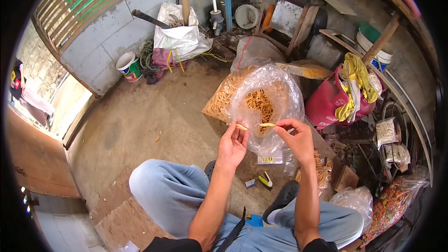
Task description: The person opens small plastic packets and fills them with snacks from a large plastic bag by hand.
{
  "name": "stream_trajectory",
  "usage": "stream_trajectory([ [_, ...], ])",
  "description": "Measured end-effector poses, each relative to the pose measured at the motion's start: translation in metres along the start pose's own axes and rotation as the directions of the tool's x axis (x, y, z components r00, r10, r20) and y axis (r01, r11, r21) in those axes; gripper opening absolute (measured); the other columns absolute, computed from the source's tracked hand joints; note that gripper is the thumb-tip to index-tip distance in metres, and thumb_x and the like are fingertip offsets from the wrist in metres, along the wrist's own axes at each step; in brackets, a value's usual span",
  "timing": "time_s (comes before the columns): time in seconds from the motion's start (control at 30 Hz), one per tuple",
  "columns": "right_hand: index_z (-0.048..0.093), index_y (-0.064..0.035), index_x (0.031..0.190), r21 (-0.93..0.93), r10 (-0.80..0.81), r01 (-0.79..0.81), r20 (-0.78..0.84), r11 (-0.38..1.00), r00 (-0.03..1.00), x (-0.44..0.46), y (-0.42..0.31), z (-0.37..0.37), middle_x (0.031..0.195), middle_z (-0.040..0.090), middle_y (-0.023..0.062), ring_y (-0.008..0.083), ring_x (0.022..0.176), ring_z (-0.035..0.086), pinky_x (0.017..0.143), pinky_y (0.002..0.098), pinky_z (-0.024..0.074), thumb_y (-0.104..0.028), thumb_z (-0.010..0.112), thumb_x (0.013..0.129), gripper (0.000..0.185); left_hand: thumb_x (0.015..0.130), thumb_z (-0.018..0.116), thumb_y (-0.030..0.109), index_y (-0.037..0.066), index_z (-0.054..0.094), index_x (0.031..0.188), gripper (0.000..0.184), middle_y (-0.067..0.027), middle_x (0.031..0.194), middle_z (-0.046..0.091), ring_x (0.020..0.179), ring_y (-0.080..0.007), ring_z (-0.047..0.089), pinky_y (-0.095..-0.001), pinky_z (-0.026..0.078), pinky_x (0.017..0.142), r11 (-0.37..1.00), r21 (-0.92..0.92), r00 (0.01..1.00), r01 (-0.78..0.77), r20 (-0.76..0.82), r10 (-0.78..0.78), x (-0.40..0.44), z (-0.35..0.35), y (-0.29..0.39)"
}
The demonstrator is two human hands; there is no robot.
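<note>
My left hand point(233, 145) is raised palm up before the open plastic bag, a short pale snack stick point(241, 127) pinched at its fingertips. Level with it on the right, my right hand point(297, 141) pinches another pale stick point(267, 124) between thumb and finger. The two sticks are apart. Beyond both hands, the clear plastic bag point(293, 94) stands open with brown snack sticks point(259, 104) inside. Against its left side leans a fuller bag of sticks point(219, 99).
Small packed bags point(323, 172) lie right of my right forearm. A green-and-white tool point(266, 180) and a small blue box point(250, 183) rest on the floor between my feet. A red container point(325, 100) with yellow cloths stands at the right; a white bucket point(128, 66) stands by the wall.
</note>
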State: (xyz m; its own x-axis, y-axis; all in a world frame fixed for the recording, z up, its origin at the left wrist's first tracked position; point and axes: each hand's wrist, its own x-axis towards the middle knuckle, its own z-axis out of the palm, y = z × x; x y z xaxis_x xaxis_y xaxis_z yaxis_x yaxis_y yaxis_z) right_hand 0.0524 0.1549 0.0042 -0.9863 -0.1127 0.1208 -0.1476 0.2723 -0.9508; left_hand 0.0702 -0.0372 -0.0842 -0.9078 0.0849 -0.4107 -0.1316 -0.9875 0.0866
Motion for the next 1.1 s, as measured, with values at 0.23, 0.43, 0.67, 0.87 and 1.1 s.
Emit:
stream_trajectory([
  [0.23, 0.068, -0.0015, 0.087, -0.093, -0.029, 0.026, -0.036, 0.995, 0.999, -0.009, -0.014, 0.016, 0.074, 0.066, 0.0028, 0.0081, 0.066, 0.055, 0.06, 0.0237, 0.0447, -0.007, 0.072, 0.077, 0.012, 0.092, 0.058, 0.017, 0.007, 0.065, 0.1, 0.015, -0.0031, 0.098, 0.07, 0.09, -0.0145, 0.067, -0.0303, 0.058, 0.078, 1.0, 0.006, 1.0, -0.007, 0.008, 0.006, -0.009, 0.007, -0.001],
  [0.43, 0.069, -0.0014, 0.087, -0.039, -0.074, 0.068, -0.212, 0.997, 0.975, -0.016, -0.016, 0.048, 0.07, 0.065, 0.0039, 0.0079, 0.061, 0.054, 0.055, 0.0241, 0.0438, -0.008, 0.073, 0.078, 0.012, 0.09, 0.061, 0.019, 0.008, 0.063, 0.102, 0.016, -0.0007, 0.1, 0.068, 0.092, -0.0116, 0.064, -0.0271, 0.055, 0.083, 0.991, 0.115, 0.998, -0.064, 0.029, 0.061, -0.016, 0.013, -0.009],
  [0.67, 0.071, -0.0017, 0.09, -0.091, -0.1, 0.08, -0.242, 0.993, 0.965, -0.021, -0.01, 0.062, 0.071, 0.067, 0.0089, 0.0091, 0.059, 0.055, 0.056, 0.0241, 0.0445, -0.005, 0.071, 0.078, 0.013, 0.091, 0.061, 0.016, 0.01, 0.059, 0.1, 0.011, -0.0033, 0.105, 0.066, 0.09, -0.0114, 0.065, -0.0254, 0.056, 0.081, 0.973, 0.185, 0.99, -0.139, 0.047, 0.132, -0.022, 0.022, -0.011],
  [0.87, 0.071, -0.0011, 0.096, -0.14, -0.116, 0.097, -0.133, 0.985, 0.984, -0.022, -0.002, 0.063, 0.084, 0.07, 0.0074, 0.0072, 0.067, 0.056, 0.061, 0.0222, 0.0462, -0.003, 0.069, 0.08, 0.016, 0.09, 0.062, 0.014, 0.009, 0.057, 0.094, 0.008, -0.0045, 0.091, 0.066, 0.081, -0.011, 0.066, -0.0223, 0.058, 0.072, 0.957, 0.212, 0.979, -0.197, 0.102, 0.179, -0.021, 0.017, -0.017],
  [1.1, 0.07, -0.0011, 0.097, -0.144, -0.19, 0.165, -0.181, 0.976, 0.965, -0.02, -0.002, 0.062, 0.087, 0.07, 0.0093, 0.0095, 0.065, 0.056, 0.06, 0.0232, 0.046, -0.005, 0.069, 0.081, 0.016, 0.09, 0.061, 0.013, 0.006, 0.057, 0.1, 0.013, -0.007, 0.1, 0.067, 0.083, -0.0123, 0.066, -0.0217, 0.057, 0.071, 0.928, 0.318, 0.979, -0.193, 0.118, 0.163, -0.025, 0.023, -0.021],
])
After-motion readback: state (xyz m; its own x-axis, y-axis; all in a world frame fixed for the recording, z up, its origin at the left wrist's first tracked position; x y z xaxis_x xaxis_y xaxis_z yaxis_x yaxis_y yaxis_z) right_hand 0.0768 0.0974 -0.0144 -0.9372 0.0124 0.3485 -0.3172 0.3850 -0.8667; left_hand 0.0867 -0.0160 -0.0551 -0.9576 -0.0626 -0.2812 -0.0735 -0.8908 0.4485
